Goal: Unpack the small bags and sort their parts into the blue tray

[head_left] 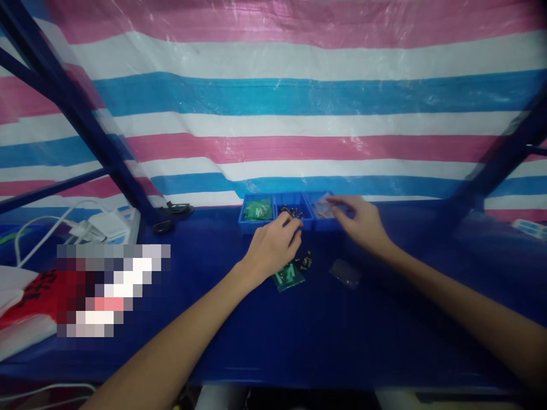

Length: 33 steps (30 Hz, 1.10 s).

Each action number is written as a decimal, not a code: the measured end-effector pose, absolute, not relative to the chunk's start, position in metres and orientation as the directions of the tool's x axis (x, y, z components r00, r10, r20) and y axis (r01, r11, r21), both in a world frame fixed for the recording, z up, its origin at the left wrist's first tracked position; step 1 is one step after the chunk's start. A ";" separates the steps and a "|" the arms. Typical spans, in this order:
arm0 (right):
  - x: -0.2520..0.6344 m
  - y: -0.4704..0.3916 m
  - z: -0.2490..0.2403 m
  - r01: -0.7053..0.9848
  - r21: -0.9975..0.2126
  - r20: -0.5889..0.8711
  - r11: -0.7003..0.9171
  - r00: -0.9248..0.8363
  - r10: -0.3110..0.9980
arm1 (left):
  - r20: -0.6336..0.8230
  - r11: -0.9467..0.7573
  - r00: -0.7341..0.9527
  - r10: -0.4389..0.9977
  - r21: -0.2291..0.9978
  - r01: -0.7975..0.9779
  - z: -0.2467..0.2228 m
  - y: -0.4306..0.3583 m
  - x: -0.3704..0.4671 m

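A blue three-part bin (252, 226) stands at the back of the table. Green plastic packets (257, 209) fill its left compartment, small dark screws (292, 211) lie in the middle one and clear plastic bags (321, 206) in the right one. My left hand (273, 244) is at the front of the middle compartment, fingers curled together; whatever they hold is hidden. Over the right compartment, my right hand (361, 221) has finger and thumb apart at the clear bags. Below my left hand lie a green packet (289, 277) and a small pile of screws (306, 261).
A clear bag (345, 273) lies flat on the blue table (325, 336), right of the screw pile. White cables (53, 219) and a red-and-white package (38, 296) occupy the left side. Black items (177, 209) sit at the back left. Blue frame posts (92, 134) flank a striped sheet (299, 97).
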State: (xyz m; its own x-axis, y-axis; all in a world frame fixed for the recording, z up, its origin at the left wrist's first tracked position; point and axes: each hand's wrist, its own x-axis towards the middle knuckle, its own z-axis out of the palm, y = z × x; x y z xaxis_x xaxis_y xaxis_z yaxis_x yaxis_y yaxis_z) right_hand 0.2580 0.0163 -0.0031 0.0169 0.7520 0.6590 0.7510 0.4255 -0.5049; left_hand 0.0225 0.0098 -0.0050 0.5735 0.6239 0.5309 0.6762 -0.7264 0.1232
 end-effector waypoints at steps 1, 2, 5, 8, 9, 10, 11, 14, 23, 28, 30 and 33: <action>0.260 0.020 -0.007 0.801 -0.427 0.668 0.420 -0.034 0.743 | 0.521 -0.729 0.583 0.624 0.118 0.675 -0.005 0.010 0.022; 0.262 0.022 -0.010 0.842 -0.353 0.671 0.408 -0.076 0.737 | 0.510 -0.730 0.591 0.625 0.113 0.674 -0.006 0.010 0.022; 0.263 0.024 -0.012 0.902 -0.212 0.701 0.377 -0.128 0.701 | 0.460 -0.730 0.619 0.637 0.101 0.676 -0.005 0.011 0.021; 0.256 0.016 -0.008 0.876 -0.185 0.743 0.445 -0.172 0.647 | 0.364 -0.762 0.686 0.630 0.115 0.638 -0.001 0.015 0.016; 0.252 0.011 -0.007 0.846 -0.180 0.738 0.501 -0.220 0.637 | 0.318 -0.775 0.714 0.624 0.135 0.618 0.001 0.016 0.014; 0.247 0.007 -0.006 0.807 -0.173 0.718 0.564 -0.289 0.633 | 0.271 -0.782 0.735 0.622 0.163 0.601 0.003 0.018 0.012; 0.242 0.002 -0.007 0.765 -0.158 0.678 0.625 -0.376 0.631 | 0.227 -0.781 0.747 0.624 0.197 0.593 0.006 0.019 0.010; 0.228 -0.010 -0.013 0.699 -0.130 0.509 0.703 -0.562 0.652 | 0.130 -0.745 0.749 0.650 0.307 0.592 0.013 0.022 0.005; 0.222 -0.013 -0.026 0.715 -0.150 0.386 0.683 -0.593 0.706 | 0.011 -0.715 0.793 0.610 0.439 0.544 0.012 0.024 0.005; 0.221 -0.012 -0.027 0.702 -0.207 0.406 0.682 -0.572 0.712 | 0.078 -0.730 0.780 0.621 0.419 0.540 0.007 0.023 0.007; 0.221 -0.012 -0.027 0.698 -0.240 0.430 0.674 -0.546 0.719 | 0.143 -0.734 0.761 0.633 0.423 0.531 0.004 0.023 0.008; 0.221 -0.012 -0.027 0.696 -0.272 0.468 0.665 -0.508 0.723 | 0.224 -0.737 0.738 0.636 0.459 0.496 0.001 0.025 0.009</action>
State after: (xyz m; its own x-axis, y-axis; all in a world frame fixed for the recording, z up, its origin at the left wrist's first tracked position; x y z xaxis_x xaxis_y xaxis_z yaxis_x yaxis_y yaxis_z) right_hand 0.2208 -0.0117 -0.0268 -0.5082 0.7230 0.4680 0.6958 0.6649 -0.2716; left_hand 0.0093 0.0255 0.0007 0.7385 0.6360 0.2241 0.4956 -0.7373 0.4592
